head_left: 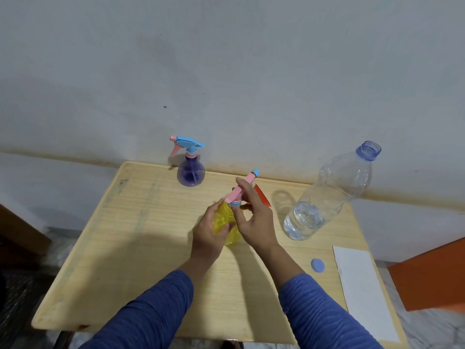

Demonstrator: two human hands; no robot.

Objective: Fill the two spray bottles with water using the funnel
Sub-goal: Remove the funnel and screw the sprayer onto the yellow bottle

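While the light, slippery yellow spray bottle [227,226] is gripped by the left hand [210,229], its pink spray head [239,191] is pinched by the right hand [254,219]; the collar seems the best hold.

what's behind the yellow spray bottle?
A red-orange funnel shows behind the yellow spray bottle, partly covered by the right hand. Its spout and lower part are hidden.

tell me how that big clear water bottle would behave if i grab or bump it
The clear water bottle is tall, uncapped and only holds water near its base, so it is probably light and fairly steady. Its thin ribbed wall would likely give under a firm squeeze. A hard knock could still tip it and spill water onto the table.
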